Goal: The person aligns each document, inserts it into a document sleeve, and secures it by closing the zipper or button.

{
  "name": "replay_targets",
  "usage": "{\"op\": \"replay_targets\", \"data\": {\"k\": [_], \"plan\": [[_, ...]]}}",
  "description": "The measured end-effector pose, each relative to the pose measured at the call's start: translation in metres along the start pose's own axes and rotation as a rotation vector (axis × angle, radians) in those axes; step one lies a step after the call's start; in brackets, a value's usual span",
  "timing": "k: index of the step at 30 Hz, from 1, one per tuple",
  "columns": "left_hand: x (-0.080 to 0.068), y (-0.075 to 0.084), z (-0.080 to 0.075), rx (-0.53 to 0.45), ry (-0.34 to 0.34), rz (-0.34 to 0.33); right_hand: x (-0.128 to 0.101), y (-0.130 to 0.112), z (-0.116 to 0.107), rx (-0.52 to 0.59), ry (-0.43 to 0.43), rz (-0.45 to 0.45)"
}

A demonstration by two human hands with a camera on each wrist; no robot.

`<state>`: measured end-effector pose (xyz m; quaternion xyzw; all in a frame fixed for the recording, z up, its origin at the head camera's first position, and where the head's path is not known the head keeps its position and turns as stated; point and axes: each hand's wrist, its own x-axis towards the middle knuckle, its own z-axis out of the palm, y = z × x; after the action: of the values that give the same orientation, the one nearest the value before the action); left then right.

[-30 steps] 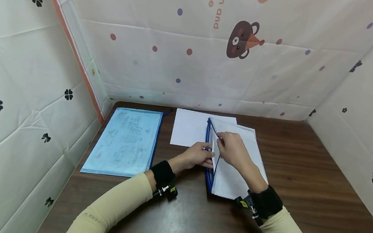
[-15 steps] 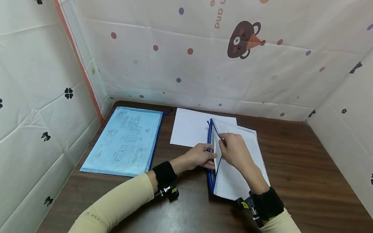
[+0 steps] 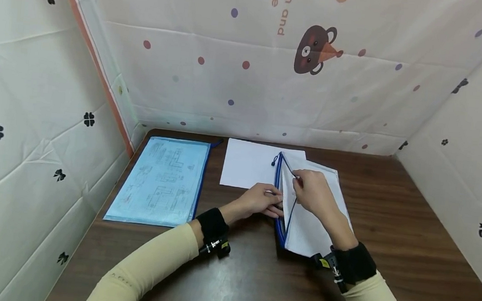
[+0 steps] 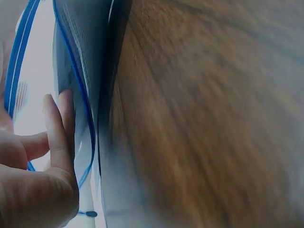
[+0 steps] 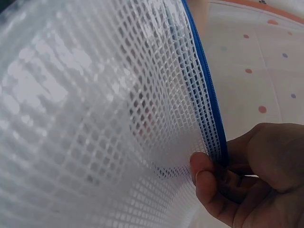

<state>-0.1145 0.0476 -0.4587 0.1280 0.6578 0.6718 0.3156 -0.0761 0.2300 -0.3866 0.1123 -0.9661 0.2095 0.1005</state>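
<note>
While patterned cloth walls (image 3: 274,76) close off three sides, a dark wooden table (image 3: 389,242) fills the lower part of the head view. On its far left lies a flat blue pouch (image 3: 161,181) with drawings showing through it, well apart from the hands. Beside it, toward the middle, a white sheet of paper (image 3: 245,168) lies flat, its right edge tucked under a second pouch.

That white mesh pouch (image 3: 312,220), edged with a blue zipper, sits at the middle of the table, just in front of the person, with its zipper side turned toward the left hand and its mouth held open. The right hand (image 3: 315,194) pinches the upper zipper edge between thumb and curled fingers and lifts that flap off the table; the right wrist view shows the mesh (image 5: 95,118) bulging up close, with the fingertips (image 5: 206,178) clamped on the blue tape. The left hand (image 3: 260,201) rests at the lower zipper edge, where its fingers (image 4: 59,128) lie fairly straight against the inner face of the flap. A small dark zipper pull (image 3: 273,162) hangs at the far end of the opening.
</note>
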Motion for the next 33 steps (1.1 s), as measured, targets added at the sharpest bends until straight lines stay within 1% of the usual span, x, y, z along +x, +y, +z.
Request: {"op": "replay_targets", "data": {"k": [3,5,7,9,11,13,14,16,18,19,21,23,24,27,30,33], "plan": [[-0.001,0.002,-0.007,0.0,-0.009,-0.007,-0.003,0.007,-0.004,0.026,-0.012,0.023],[-0.002,0.005,-0.012,0.023,-0.015,-0.007,-0.006,0.012,-0.007,0.045,-0.019,0.039],[-0.002,0.007,-0.018,0.078,-0.018,0.014,-0.008,0.017,-0.009,0.048,-0.017,0.05],[-0.002,0.009,-0.023,0.168,-0.005,0.066,-0.01,0.022,-0.012,0.045,-0.016,0.053],[-0.002,0.011,-0.029,0.319,0.04,0.141,-0.012,0.025,-0.015,0.04,-0.012,0.052],[0.0,0.013,-0.034,0.535,0.115,0.22,-0.013,0.029,-0.018,0.036,-0.009,0.047],[0.001,0.014,-0.037,0.644,0.154,0.249,-0.014,0.03,-0.019,0.034,-0.009,0.048],[0.004,0.015,-0.041,0.881,0.216,0.275,-0.015,0.033,-0.022,0.033,-0.008,0.046],[0.009,0.015,-0.045,1.122,0.233,0.266,-0.017,0.035,-0.024,0.032,-0.012,0.044],[0.012,0.015,-0.048,1.225,0.217,0.256,-0.017,0.036,-0.025,0.035,-0.015,0.045],[0.018,0.016,-0.052,1.423,0.162,0.24,-0.018,0.037,-0.025,0.044,-0.023,0.044],[0.026,0.018,-0.057,1.566,0.095,0.239,-0.019,0.038,-0.026,0.049,-0.029,0.046],[0.03,0.019,-0.059,1.612,0.063,0.243,-0.019,0.038,-0.027,0.049,-0.029,0.047],[0.041,0.026,-0.062,1.677,-0.002,0.242,-0.021,0.039,-0.027,0.043,-0.026,0.045],[0.049,0.032,-0.062,1.719,-0.024,0.23,-0.023,0.04,-0.029,0.031,-0.024,0.046],[0.052,0.036,-0.06,1.761,-0.034,0.226,-0.025,0.042,-0.032,0.021,-0.028,0.053]]}}
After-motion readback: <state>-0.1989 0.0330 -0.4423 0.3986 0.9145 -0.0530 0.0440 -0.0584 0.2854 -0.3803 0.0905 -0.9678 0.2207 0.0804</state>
